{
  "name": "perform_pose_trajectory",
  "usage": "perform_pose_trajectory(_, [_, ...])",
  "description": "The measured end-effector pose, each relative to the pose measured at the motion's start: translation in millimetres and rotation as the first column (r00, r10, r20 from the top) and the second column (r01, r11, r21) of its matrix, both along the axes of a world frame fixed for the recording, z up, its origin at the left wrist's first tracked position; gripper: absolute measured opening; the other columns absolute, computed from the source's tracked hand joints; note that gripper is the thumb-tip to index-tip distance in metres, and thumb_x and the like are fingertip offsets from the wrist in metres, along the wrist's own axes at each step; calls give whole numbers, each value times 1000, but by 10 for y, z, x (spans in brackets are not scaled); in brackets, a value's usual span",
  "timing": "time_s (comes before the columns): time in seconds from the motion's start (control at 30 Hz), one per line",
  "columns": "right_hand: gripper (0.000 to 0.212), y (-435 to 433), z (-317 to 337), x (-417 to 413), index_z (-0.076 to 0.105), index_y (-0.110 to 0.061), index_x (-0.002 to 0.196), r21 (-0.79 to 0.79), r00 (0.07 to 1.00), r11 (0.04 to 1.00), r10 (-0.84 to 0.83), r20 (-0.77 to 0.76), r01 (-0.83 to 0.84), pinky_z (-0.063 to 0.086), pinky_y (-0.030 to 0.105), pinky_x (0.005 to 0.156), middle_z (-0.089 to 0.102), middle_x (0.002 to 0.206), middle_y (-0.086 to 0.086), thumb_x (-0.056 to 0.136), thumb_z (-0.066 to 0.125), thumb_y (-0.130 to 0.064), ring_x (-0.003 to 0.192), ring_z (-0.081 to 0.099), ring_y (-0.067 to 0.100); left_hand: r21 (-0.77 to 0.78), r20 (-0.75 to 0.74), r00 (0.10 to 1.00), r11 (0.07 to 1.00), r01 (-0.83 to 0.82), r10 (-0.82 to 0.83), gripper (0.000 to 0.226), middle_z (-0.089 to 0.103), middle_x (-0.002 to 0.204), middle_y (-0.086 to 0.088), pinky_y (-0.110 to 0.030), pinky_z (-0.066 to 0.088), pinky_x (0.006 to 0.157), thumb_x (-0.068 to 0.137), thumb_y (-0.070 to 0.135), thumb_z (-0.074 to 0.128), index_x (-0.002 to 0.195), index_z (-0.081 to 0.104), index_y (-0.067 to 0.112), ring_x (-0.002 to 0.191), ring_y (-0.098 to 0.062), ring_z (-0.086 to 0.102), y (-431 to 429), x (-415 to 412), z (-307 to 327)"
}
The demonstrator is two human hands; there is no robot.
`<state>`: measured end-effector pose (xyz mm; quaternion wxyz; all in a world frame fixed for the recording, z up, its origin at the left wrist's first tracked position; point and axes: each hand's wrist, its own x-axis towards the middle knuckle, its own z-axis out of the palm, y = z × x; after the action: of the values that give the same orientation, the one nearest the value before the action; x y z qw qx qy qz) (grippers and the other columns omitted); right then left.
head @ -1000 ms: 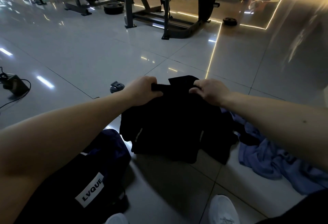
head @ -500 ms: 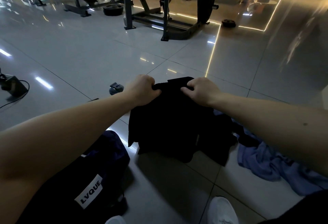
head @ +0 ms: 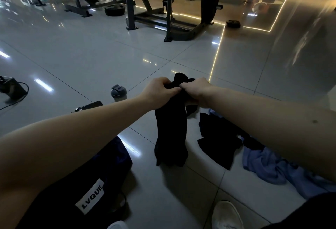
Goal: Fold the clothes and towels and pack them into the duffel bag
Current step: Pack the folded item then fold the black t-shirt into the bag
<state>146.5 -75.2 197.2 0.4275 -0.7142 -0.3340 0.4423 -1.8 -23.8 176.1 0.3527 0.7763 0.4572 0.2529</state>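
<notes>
While left hand (head: 160,89) and right hand (head: 197,90) grip the hanging black garment (head: 171,134) mid-fold, blue towel (head: 269,165) and second dark garment (head: 218,143) lie unfolded; duffel bag (head: 81,183) likely unpacked.

shaker bottle (head: 118,93) on tiled floor (head: 81,56), bench rack (head: 169,7) & wt plate (head: 115,10) behind, cabled box (head: 12,88) far left.

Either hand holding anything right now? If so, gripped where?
Both. The left hand and right hand grip the black garment at its bunched top edge, side by side; the rest hangs down below them.
</notes>
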Motion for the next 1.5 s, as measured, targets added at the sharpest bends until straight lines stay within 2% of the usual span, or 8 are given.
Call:
perform_pose_trajectory(0.2, [12, -12, 53, -42, 59, -6, 88, -10, 951, 1000, -14, -309, 11, 56, 27, 44, 63, 85, 10, 99, 52, -5, 66, 66, 18, -63, 93, 968, 969, 240, -234, 72, 69, 106, -3, -30, 57, 87, 65, 45, 90, 123, 61, 15, 99, -16, 68, -33, -82, 27])
perform_pose_trajectory(0.4, [19, 24, -11, -14, 63, -1, 109, 59, 876, 998, 57, -478, -32, 63, 36, 70, 67, 107, 14, 103, 54, -16, 93, 69, 24, 68, -27, 972, 970, 235, -234, 51, 65, 102, -6, -18, 50, 67, 79, 7, 64, 129, 58, 9, 82, -10, 62, 50, -118, 9])
perform_pose_trajectory(0.7, [14, 48, -273, 411, 62, -7, 88, -14, 967, 989, 146, 209, -146, 52, 26, 58, 59, 84, 16, 83, 71, 2, 76, 61, 27, 131, 87, 991, 987, 90, -102, 38, 64, 90, 7, -6, 41, 65, 88, -5, 49, 120, 65, 8, 74, 2, 59, 169, -236, 27])
perform_pose_trajectory(0.8, [52, 16, -305, 501, 59, -10, 122, 31, 921, 939, 329, 209, -342, 52, 18, 71, 65, 109, 4, 77, 79, 4, 100, 65, 19, 149, 148, 980, 983, 109, -131, 37, 65, 89, 7, -9, 44, 70, 86, -8, 49, 115, 67, 7, 74, 5, 59, 156, -235, 58])
perform_pose_trajectory(0.93, [32, -18, -270, 576, 68, -9, 115, 45, 887, 891, 442, 130, -451, 51, 15, 67, 72, 94, 1, 86, 72, 2, 84, 72, 12, 149, 246, 968, 989, 8, -45, 35, 69, 95, -1, -11, 48, 76, 83, -6, 55, 111, 69, 8, 78, 6, 62, 185, -266, 86])
perform_pose_trajectory(1.1, [23, 28, -240, 506, 66, -15, 111, 105, 921, 925, 375, -103, -365, 50, 22, 60, 68, 86, 3, 93, 62, -2, 68, 65, 13, -5, 319, 934, 986, -166, 159, 32, 66, 109, -1, -19, 50, 89, 90, 7, 65, 121, 61, 12, 100, -12, 64, 314, -338, -16])
perform_pose_trajectory(1.3, [24, 97, -167, 362, 60, -20, 118, 177, 915, 910, 394, -88, -375, 54, 31, 65, 70, 90, 5, 96, 62, -10, 73, 68, 20, -191, 332, 903, 957, -220, 274, 47, 59, 118, -2, -11, 47, 65, 94, 21, 68, 136, 46, 14, 93, -10, 63, 414, -347, -124])
perform_pose_trajectory(1.5, [18, 179, -107, 311, 63, -24, 103, 227, 938, 919, 342, -48, -324, 52, 36, 67, 68, 78, 3, 92, 60, -10, 68, 64, 20, -633, 465, 858, 759, 151, 217, 63, 70, 122, -5, -26, 53, 87, 83, 51, 72, 129, 61, 10, 108, -17, 68, 355, -543, -256])
